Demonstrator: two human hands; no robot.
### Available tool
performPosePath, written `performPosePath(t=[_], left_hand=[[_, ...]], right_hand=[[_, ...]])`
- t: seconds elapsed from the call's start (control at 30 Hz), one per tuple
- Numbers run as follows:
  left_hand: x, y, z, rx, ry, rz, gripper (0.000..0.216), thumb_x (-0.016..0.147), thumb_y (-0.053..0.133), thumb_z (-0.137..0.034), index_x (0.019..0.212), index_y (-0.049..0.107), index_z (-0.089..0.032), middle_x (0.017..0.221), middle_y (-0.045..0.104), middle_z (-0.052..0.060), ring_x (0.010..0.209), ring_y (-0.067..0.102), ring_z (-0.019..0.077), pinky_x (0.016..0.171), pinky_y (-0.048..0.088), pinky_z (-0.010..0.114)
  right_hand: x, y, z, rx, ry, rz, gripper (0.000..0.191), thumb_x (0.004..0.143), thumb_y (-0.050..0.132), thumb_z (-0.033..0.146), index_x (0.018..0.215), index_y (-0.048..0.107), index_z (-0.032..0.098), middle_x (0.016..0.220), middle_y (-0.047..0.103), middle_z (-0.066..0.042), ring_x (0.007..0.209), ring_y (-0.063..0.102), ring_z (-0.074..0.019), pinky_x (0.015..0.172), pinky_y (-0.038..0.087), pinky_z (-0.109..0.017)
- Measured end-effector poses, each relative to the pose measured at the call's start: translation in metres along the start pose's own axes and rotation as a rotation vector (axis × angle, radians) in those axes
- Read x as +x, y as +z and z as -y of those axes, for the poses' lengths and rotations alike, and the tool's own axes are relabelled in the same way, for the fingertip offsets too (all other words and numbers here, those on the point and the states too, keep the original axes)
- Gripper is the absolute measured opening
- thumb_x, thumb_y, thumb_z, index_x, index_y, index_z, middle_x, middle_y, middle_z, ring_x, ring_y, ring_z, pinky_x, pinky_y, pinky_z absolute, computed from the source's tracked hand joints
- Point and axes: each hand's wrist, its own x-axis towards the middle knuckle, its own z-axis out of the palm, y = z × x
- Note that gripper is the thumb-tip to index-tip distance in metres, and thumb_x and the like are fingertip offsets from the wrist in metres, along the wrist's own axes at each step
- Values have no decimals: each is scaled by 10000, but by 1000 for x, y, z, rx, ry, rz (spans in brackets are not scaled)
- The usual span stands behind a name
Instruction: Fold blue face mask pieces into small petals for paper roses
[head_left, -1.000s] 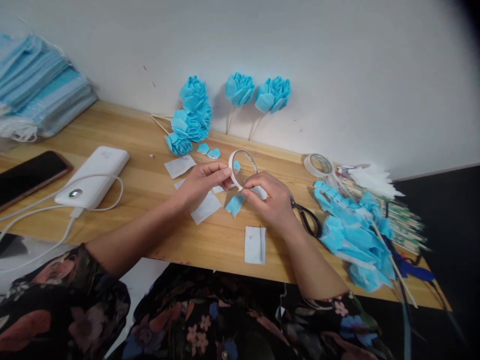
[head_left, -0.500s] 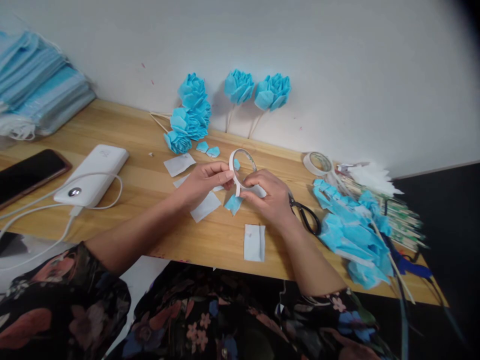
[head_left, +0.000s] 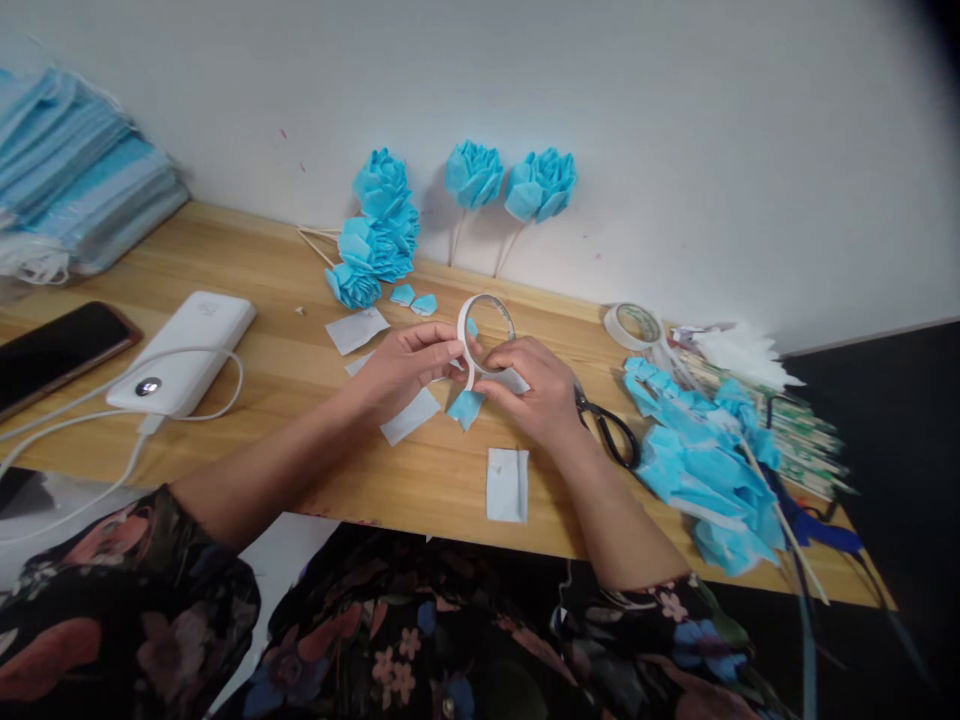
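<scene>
Blue flowers (head_left: pixel 472 172) stand finished, petals (head_left: pixel 466 408) lie loose, and my left hand (head_left: pixel 409 365) and right hand (head_left: pixel 536 390) both pinch the tape roll (head_left: pixel 487 299).

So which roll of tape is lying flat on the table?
The far roll on the right, just past the scissors. The held roll is up on edge, pinched between the left hand and the right hand.

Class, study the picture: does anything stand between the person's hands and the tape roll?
Nothing visible does. The left hand and right hand both grip the tape roll by its rim, above the table. A blue scrap lies on the table beneath, not between.
</scene>
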Motion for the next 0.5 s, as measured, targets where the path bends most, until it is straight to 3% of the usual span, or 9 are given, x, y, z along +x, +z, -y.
performPosePath(t=[0.13, 0.37, 0.5], left_hand=[[1, -3, 3, 16, -12, 9, 224, 800, 801, -383, 851, 731, -176, 833, 713, 49, 706, 638, 143, 694, 537, 314], [0, -2, 1, 3, 27, 63, 248, 858, 756, -410, 915, 688, -178, 1000, 738, 76, 916, 702, 205, 857, 563, 402], [1, -1, 2, -19, 32, 57, 284, 853, 763, -442, 918, 657, -186, 987, 748, 65, 890, 705, 185, 873, 564, 390]], right_hand=[[0, 1, 0, -52, 2, 4, 152, 903, 721, 386, 886, 663, 246, 882, 737, -50, 831, 673, -221, 745, 536, -373], [0, 2, -1, -86, 13, 19, 139, 915, 706, 390, 927, 682, 254, 932, 756, -59, 873, 686, -234, 780, 544, -394], [-1, 5, -6, -88, -17, 16, 118, 924, 694, 356, 983, 697, 254, 973, 757, -61, 905, 687, -238, 813, 555, -413]])
